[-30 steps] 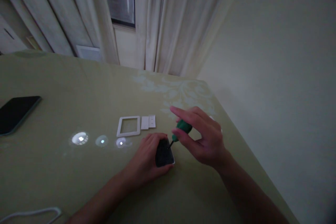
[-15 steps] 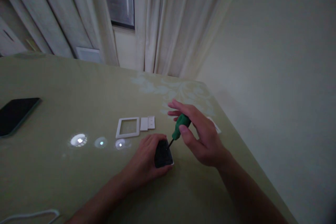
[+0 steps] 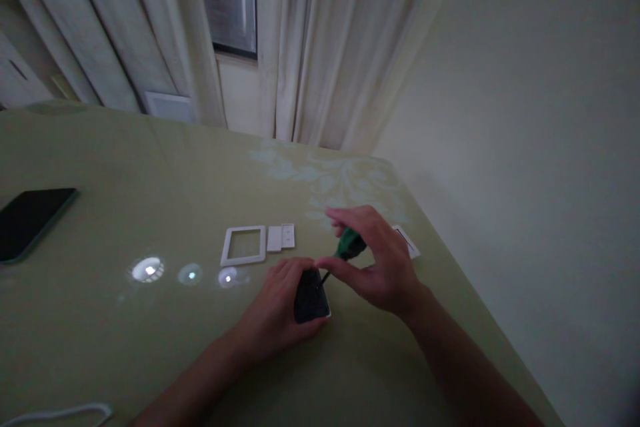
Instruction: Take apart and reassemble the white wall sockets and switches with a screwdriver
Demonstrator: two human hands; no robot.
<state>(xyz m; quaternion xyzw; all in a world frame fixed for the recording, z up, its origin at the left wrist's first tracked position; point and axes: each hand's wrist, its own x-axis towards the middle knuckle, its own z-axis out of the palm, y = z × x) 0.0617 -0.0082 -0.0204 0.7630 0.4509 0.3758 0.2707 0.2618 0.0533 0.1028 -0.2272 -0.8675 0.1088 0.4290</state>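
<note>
Green screwdriver [image 3: 351, 245], just one, one dark block [image 3: 311, 300], one white frame [image 3: 243, 260]

Green on my screwdriver handle [image 3: 352, 244], black across the module [image 3: 310, 300], white on the square frame [image 3: 226, 247], and pale leafy scrolls patterning this yellowish-green tabletop [image 3: 165, 180]!
</note>
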